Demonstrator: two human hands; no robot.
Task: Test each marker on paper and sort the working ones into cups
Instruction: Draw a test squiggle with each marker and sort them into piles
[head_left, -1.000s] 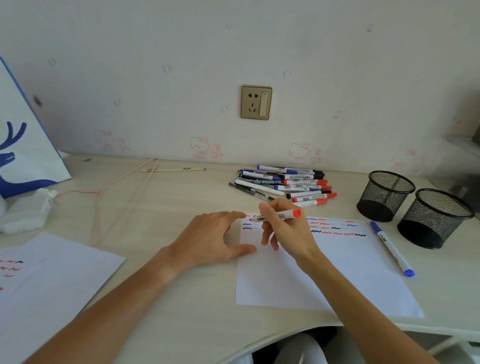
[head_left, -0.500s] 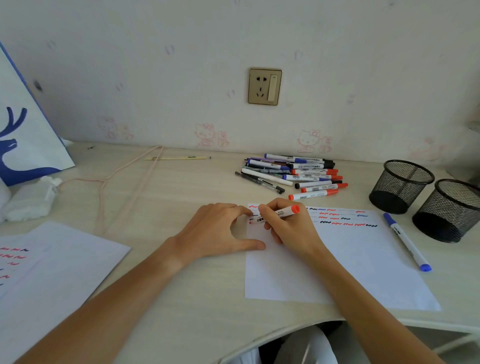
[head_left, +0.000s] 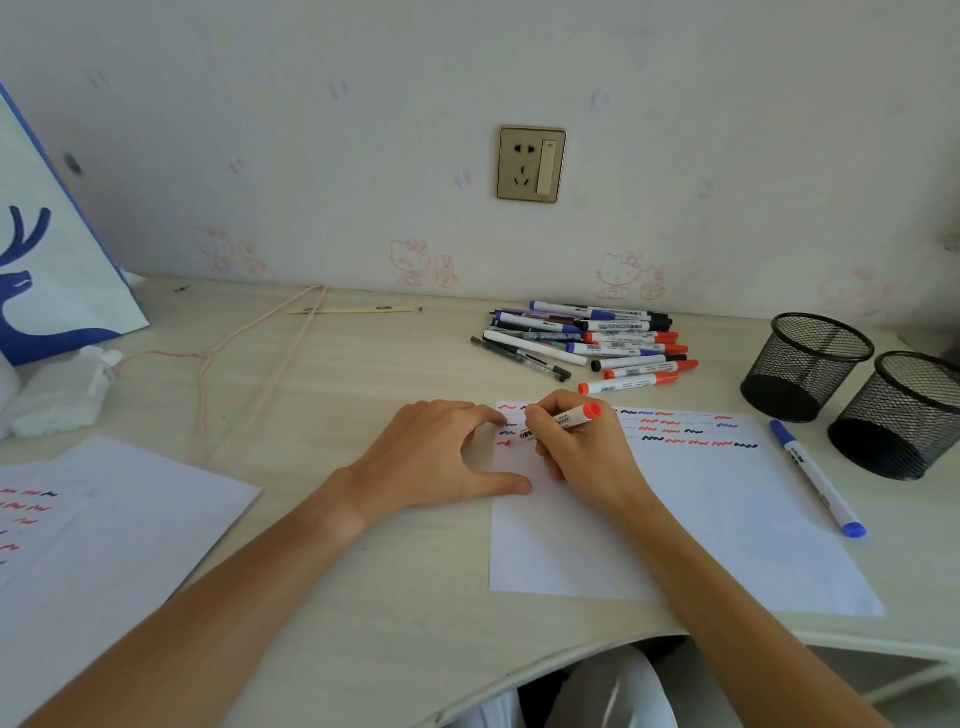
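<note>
Right hand pinches red marker, tip at paper's upper-left corner, long axis toward 2 o'clock. Left hand, fingers relaxed, pins the sheet's edge. Mesh cups at 3 o'clock, nearer right hand.

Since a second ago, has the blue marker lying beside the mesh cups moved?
No. The blue marker still lies across the right edge of the paper, its far end by a mesh cup; only the camera view shifted.

Right hand pinching, left hand spread flat.
</note>
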